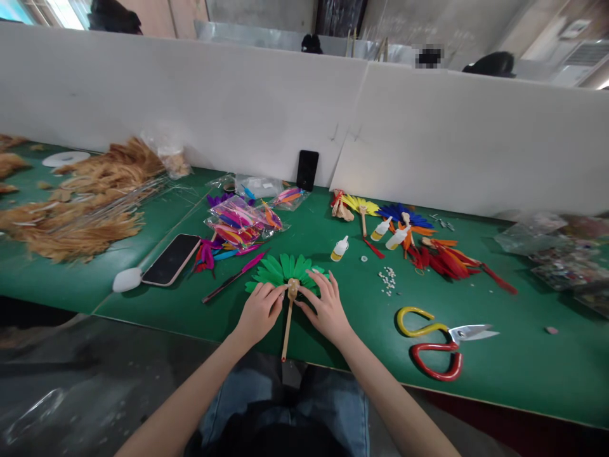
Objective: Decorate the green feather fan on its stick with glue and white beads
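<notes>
As both hands [292, 311] press flat, fingers touch green feather fan [284, 270].

Both hands [259, 311] [327, 308] press green feather fan [284, 270].

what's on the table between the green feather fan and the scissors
In the head view, a scatter of small white beads lies between the green feather fan and the scissors.

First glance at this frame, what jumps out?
Both hands, left hand and right hand, press on a green feather fan with a wooden handle at the table's near edge. To the right lie scissors with yellow and red handles; far left, a heap of tan feathers.
</notes>
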### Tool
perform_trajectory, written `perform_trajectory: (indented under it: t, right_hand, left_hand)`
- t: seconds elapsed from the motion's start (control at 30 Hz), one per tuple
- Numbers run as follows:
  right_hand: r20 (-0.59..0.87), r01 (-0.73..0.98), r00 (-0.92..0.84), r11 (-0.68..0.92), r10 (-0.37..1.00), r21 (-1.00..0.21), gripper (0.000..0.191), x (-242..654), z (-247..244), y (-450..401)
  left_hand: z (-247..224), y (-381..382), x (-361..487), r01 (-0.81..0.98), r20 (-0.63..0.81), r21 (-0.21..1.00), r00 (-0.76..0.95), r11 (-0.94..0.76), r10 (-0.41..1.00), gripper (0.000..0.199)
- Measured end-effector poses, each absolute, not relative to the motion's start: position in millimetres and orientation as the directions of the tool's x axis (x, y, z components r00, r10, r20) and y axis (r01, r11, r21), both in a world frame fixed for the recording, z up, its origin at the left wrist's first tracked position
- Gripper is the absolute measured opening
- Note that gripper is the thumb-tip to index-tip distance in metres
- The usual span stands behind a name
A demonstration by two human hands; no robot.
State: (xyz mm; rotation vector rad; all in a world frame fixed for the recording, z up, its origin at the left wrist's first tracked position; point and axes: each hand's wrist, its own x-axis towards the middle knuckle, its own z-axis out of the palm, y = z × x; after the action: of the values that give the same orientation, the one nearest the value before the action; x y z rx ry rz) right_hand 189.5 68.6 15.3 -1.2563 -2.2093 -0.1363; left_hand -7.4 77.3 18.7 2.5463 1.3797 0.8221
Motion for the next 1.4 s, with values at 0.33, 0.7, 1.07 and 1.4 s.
perform_trajectory:
  t: [0.33, 0.7, 1.07, 1.4]
  right_hand:
    - [0.520, 0.814, -0.394, 0.551, 0.758, -0.185, 0.031, 189.2, 13.8, 68.4]
    - [0.515, 0.818, -0.388, 0.543, 0.764, -0.189, 0.028, 188.3, 14.8, 68.4]
    - [0.519, 0.812, -0.388, 0.549, 0.762, -0.198, 0.030, 189.3, 14.8, 68.6]
    - [0.486, 0.818, -0.394, 0.538, 0.780, -0.201, 0.033, 188.9, 13.6, 68.7]
  left_hand:
    - [21.5, 75.4, -6.6, 0.722, 0.417, 0.335, 0.462, -0.605, 0.783, 0.029]
    - [20.5, 75.2, -6.4, 0.731, 0.411, 0.314, 0.471, -0.606, 0.781, 0.029]
    - [21.2, 75.0, -7.2, 0.726, 0.441, 0.326, 0.450, -0.606, 0.777, 0.029]
    - [19.9, 76.1, -6.6, 0.752, 0.392, 0.326, 0.444, -0.573, 0.806, 0.032]
